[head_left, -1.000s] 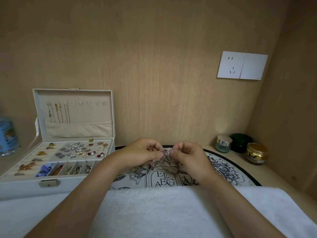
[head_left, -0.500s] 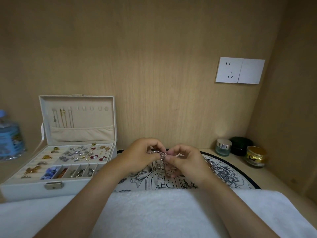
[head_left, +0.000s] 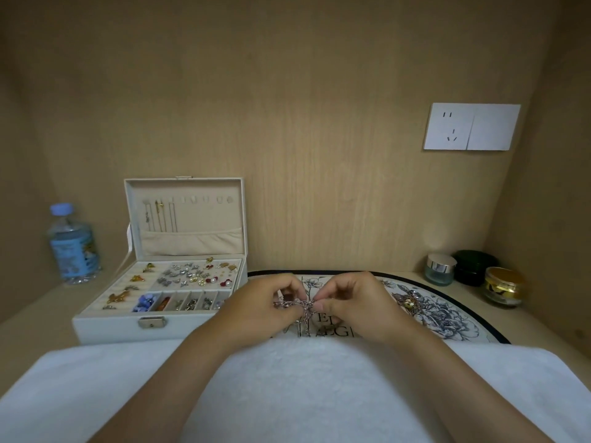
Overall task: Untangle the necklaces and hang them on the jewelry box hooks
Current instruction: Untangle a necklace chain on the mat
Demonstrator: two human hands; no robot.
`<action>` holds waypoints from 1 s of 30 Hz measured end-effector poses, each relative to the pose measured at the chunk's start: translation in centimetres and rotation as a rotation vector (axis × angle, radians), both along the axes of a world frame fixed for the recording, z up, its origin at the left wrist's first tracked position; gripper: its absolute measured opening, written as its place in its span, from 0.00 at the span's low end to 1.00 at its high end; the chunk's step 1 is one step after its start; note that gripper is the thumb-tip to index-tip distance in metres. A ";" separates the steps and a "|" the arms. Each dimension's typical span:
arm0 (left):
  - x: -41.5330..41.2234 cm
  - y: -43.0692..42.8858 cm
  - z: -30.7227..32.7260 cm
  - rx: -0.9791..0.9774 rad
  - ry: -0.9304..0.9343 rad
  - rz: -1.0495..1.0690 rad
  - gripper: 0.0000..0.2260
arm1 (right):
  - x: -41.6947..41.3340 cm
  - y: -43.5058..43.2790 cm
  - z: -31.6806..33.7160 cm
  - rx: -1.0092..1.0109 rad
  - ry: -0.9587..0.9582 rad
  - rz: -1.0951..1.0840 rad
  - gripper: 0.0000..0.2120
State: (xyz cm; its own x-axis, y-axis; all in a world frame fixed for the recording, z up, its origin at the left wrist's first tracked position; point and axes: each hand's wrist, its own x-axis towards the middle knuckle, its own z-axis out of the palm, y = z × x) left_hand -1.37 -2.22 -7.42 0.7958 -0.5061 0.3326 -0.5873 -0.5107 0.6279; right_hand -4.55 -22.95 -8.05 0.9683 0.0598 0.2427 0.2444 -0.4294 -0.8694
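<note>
A tangle of silver necklace chains [head_left: 299, 306] is pinched between my left hand [head_left: 262, 306] and my right hand [head_left: 355, 306] above a round printed mat [head_left: 447, 318]. A loose strand hangs down from the knot. The white jewelry box [head_left: 118, 327] stands open to the left. Its upright lid has a row of hooks [head_left: 192, 199], with a few thin chains [head_left: 160, 215] hanging from the left ones. A gold pendant piece [head_left: 408, 302] lies on the mat right of my right hand.
A water bottle [head_left: 72, 246] stands far left. Three small jars [head_left: 473, 273] sit at the back right corner. A white towel [head_left: 303, 394] covers the near surface. A wall socket [head_left: 471, 126] is on the wooden back panel.
The view has shifted, so the box and bottle appear further right. My hands stay together on the tangle, now lower over the mat, and the knot is pulled flatter between my fingertips.
</note>
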 end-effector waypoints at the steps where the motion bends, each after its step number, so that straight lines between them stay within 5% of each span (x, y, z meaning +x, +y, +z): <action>1: -0.1 0.2 -0.4 -0.014 -0.015 0.023 0.04 | 0.0 -0.1 0.0 -0.013 0.004 0.001 0.04; 8: -0.5 0.4 -1.0 0.002 -0.222 0.195 0.07 | 0.1 -0.2 -0.1 0.049 0.031 0.035 0.09; 17: -0.7 0.0 -1.3 -0.057 -0.093 0.056 0.02 | 0.0 0.5 1.1 0.316 0.137 0.000 0.21; 20: -0.4 0.6 -1.0 0.013 -0.303 0.179 0.02 | -0.3 -0.9 1.3 0.069 0.108 -0.043 0.21; 23: 0.3 1.6 -0.5 0.025 -0.460 0.298 0.01 | -0.1 -2.0 0.9 -0.440 -0.009 -0.318 0.18; 25: 0.8 2.1 -0.5 0.065 -0.469 0.323 0.01 | 0.1 -2.2 0.7 -0.574 -0.067 -0.485 0.13; 30: 1.7 2.7 -1.0 0.105 -0.387 0.361 0.03 | 1.1 -2.7 0.4 0.061 0.094 -0.526 0.15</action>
